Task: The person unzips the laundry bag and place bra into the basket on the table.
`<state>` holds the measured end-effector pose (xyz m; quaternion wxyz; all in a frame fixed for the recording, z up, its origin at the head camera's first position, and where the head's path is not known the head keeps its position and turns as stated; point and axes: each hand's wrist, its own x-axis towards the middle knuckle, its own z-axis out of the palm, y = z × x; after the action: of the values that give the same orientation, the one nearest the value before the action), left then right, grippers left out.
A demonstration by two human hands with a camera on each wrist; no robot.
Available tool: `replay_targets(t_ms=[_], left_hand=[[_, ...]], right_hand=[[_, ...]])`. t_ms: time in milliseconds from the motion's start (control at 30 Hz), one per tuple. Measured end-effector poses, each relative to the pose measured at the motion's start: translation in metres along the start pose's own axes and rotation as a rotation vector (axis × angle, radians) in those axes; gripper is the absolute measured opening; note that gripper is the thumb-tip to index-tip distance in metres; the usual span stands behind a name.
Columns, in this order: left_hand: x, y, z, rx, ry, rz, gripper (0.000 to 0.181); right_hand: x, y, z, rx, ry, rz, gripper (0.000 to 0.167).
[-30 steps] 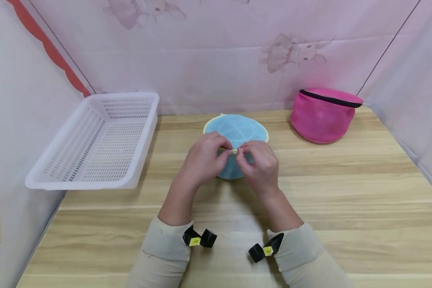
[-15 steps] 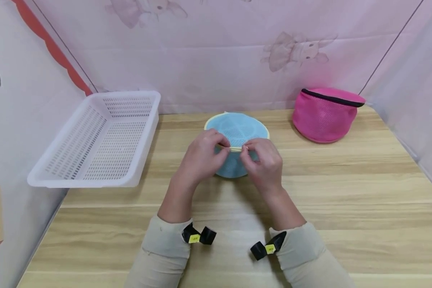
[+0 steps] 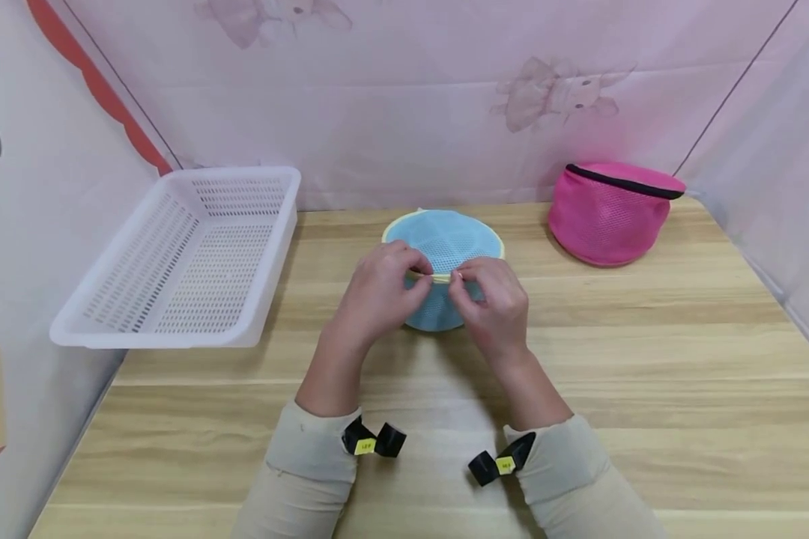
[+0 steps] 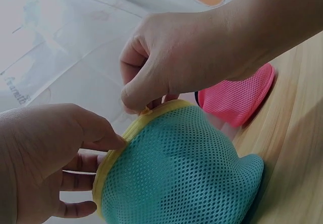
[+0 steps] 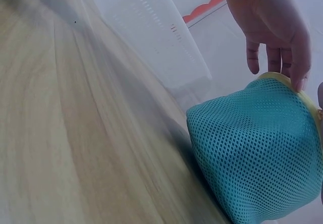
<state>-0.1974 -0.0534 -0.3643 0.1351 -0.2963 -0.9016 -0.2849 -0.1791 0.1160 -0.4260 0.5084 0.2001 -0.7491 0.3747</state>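
A round blue mesh laundry bag [image 3: 438,308] with a yellow zip edge stands on the table in the middle of the head view. My left hand [image 3: 384,290] pinches that yellow edge between thumb and fingers on the left side. Just to its right, my right hand [image 3: 494,303] pinches a small zip pull on the same edge. In the left wrist view the pull [image 4: 146,111] shows partly under the right thumb. The right wrist view has the bag's mesh side [image 5: 257,143] slightly dented, with the right hand mostly cut off at the frame's edge.
A white perforated plastic basket [image 3: 285,247] stands at the left of the wooden table [image 3: 647,419]. At the back right sits a pink mesh bag [image 3: 607,224] with a black zip band. Printed cloth walls [image 3: 404,135] close off the back and sides.
My right hand has shifted slightly right along the yellow edge, so the gap between the two hands is wider. The left hand keeps its hold, and the bag stays nearly in place.
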Motion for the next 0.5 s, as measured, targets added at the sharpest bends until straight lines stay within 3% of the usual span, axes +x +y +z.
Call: replay_targets(t_ms=[233, 500], left_hand=[[-0.0006, 0.0036, 0.0009, 0.041, -0.022, -0.006, 0.009], [0.0008, 0.0089, 0.0018, 0.005, -0.050, 0.000, 0.010]], right_hand=[[-0.0008, -0.0029, 0.0012, -0.013, -0.012, -0.019, 0.011], [0.0015, -0.0051, 0.0021, -0.011, -0.041, -0.034, 0.012]])
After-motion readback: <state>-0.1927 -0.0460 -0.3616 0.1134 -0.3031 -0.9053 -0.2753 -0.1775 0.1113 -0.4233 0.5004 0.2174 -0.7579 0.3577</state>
